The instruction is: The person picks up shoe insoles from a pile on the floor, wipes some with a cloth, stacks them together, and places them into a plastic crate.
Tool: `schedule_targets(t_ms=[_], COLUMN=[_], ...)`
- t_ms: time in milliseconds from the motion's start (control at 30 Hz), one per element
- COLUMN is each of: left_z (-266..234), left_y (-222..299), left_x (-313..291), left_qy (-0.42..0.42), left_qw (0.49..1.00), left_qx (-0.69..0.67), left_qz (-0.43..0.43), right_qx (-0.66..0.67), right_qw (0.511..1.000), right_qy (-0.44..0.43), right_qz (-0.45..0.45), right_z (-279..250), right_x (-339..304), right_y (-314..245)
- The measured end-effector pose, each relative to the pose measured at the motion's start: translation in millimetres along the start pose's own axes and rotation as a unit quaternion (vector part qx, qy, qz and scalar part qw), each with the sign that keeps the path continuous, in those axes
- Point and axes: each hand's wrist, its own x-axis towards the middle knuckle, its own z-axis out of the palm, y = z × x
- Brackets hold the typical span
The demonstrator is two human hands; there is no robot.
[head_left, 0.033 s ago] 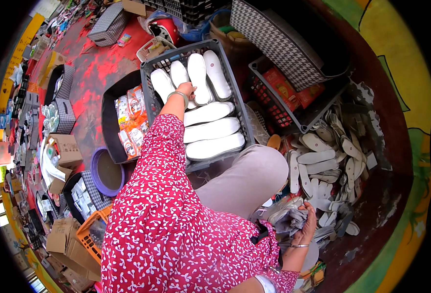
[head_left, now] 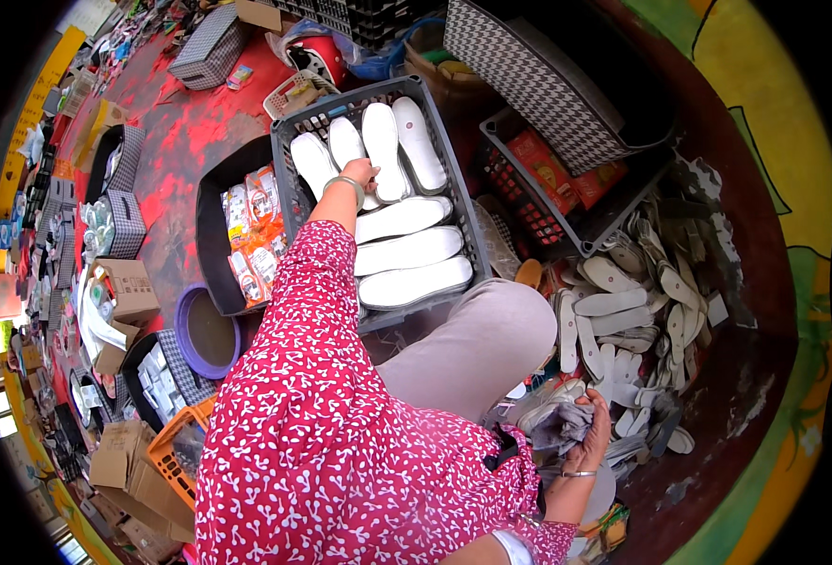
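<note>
In a dark grey plastic crate (head_left: 480,202), white shoe insoles (head_left: 411,264) lie in two groups, the far ones lengthwise and the near ones crosswise. My left hand (head_left: 359,175) reaches in, its fingers closed at the near end of one far white insole (head_left: 345,139); the fingertips are partly hidden. Low on the right, my right hand (head_left: 593,428) grips a crumpled grey cloth (head_left: 562,428). Beyond that hand, a loose heap of insoles (head_left: 613,311) spreads along the wall.
A black bin (head_left: 210,235) of orange packets adjoins the crate's left side. At right stands another crate (head_left: 529,202) with red boxes, under a houndstooth storage box (head_left: 538,80). A purple-rimmed tub (head_left: 182,330), an orange crate (head_left: 166,452) and cardboard boxes (head_left: 124,471) line the left.
</note>
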Motion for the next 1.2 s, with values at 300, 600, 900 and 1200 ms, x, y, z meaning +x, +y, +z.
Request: schedule_targets(t_ms=[300,600,900,1200], left_z=[6,12,29,32], left_y=[-6,-8,18,34], left_x=[7,10,-39,2], left_qy=[0.022,0.063,0.281,0.11], left_qw=[1.0,0.997,0.893,0.797], left_qx=[0.009,-0.037,0.292,0.532], left_qz=[0.002,0.004,0.198,0.265], right_qx=[-0.003,-0.032,-0.031,-0.018], right_qw=[1.0,0.999,0.999,0.999], right_qy=[-0.009,-0.023,-0.016,0.001], right_qz=[0.003,0.005,0.018,0.033], right_z=[-6,-12,-10,2], right_x=[-3,-1,-3,-9], right_y=[1,5,5,3])
